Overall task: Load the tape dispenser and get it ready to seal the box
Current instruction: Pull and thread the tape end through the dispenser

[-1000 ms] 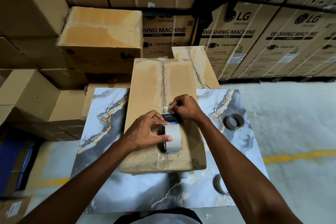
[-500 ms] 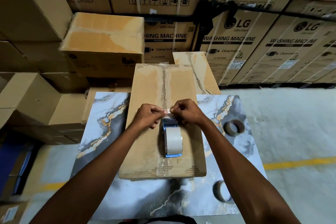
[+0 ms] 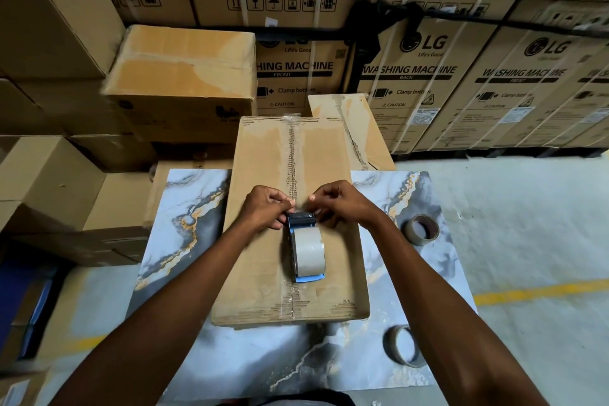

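In the head view, your left hand point(image 3: 263, 208) and right hand point(image 3: 342, 204) each pinched the clear tape end above the blue tape dispenser point(image 3: 304, 249), which lay on the long brown cardboard box point(image 3: 263, 273) on the marbled surface point(image 3: 184, 208). Behind, stacked cartons point(image 3: 412, 76) read "LG WASHING MACHINE", "Clamp bottom", "CAUTION".

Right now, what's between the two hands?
In the head view, the left hand and right hand pinch a clear tape end stretched between them, above the dispenser on the box.
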Motion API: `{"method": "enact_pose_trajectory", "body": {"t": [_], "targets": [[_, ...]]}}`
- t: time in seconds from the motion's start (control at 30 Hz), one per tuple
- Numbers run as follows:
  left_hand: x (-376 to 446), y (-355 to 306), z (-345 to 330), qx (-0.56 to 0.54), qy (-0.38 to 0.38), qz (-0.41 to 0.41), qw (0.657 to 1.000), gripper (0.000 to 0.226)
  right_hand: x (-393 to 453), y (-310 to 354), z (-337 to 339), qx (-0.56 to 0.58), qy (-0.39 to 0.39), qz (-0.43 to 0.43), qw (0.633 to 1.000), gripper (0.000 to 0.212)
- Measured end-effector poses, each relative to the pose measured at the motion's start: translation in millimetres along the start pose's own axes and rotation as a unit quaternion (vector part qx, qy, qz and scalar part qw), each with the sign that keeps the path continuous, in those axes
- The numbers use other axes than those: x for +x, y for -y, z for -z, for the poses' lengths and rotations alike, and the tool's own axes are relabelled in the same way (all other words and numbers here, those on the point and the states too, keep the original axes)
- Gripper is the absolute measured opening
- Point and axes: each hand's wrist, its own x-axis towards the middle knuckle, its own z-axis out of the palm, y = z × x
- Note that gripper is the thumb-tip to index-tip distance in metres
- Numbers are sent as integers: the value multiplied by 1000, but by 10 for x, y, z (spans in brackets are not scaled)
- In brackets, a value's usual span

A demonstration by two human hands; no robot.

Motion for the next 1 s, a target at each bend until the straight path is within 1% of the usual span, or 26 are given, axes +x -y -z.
{"method": "enact_pose_trajectory", "body": {"t": [0.1,0.2,0.3,0.43,0.57,0.67,0.77,0.87,1.0], "targets": [[15,19,3,2,-1,1,1000,14,16,-92,-53,10,-37,8,999,18],[34,-3,12,4,10,10,1000,16,33,-133,-98,-7,-75,14,997,7],[26,-62,80,-13,43,30,999,16,41,-112,-122,-29,-88,7,996,13],[30,-84,208,-34,107,58,992,20,41,-85,-135,-41,-99,6,994,10],[27,-85,263,-52,129,72,988,21,33,-100,-138,-38,-100,0,994,10],[-42,-103,220,-47,115,54,991,20,40,-128,-132,-27,-102,3,994,12],[-99,-43,68,-31,66,-8,997,17,33,-135,-147,-18,-106,12,994,9],[-115,20,-10,-48,20,-37,998,9,-11,-128,-159,17,-108,30,994,3],[-125,14,7,-55,23,-44,997,10,-59,-141,-155,55,-89,67,992,7]]}}
